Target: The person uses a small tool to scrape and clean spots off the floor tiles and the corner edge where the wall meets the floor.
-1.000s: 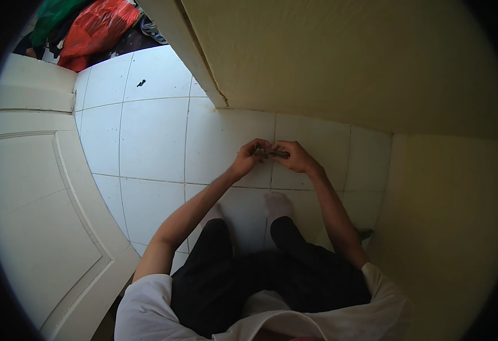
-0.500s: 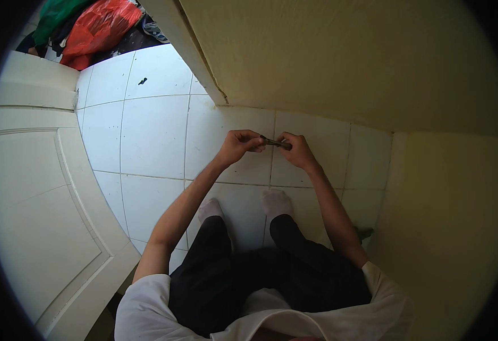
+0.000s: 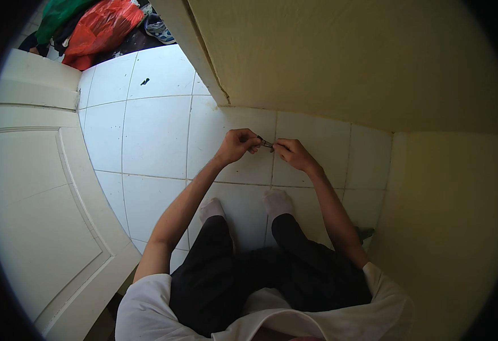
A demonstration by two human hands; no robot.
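In front of my feet, my two hands are raised close together over the white tiles. My left hand (image 3: 239,145) is closed, its thumb and fingers pinching one end of a small, narrow dark piece (image 3: 266,144) with a metallic look. At the other end of it, the fingertips of my right hand (image 3: 294,154) are pressed together. The piece slants down slightly from left to right. It is too small to tell its exact kind, and my fingers hide both its ends.
A white panelled door (image 3: 50,193) stands open on the left. A yellowish wall (image 3: 345,62) with a door frame (image 3: 195,54) rises ahead. Beyond the doorway lie a red plastic bag (image 3: 104,28) and a shoe (image 3: 159,29). A small dark object (image 3: 145,82) rests on the floor tiles (image 3: 155,131).
My right hand's grip has shifted a little left and down along the dark piece, so less of the piece sticks out. My left hand stays nearly in place.
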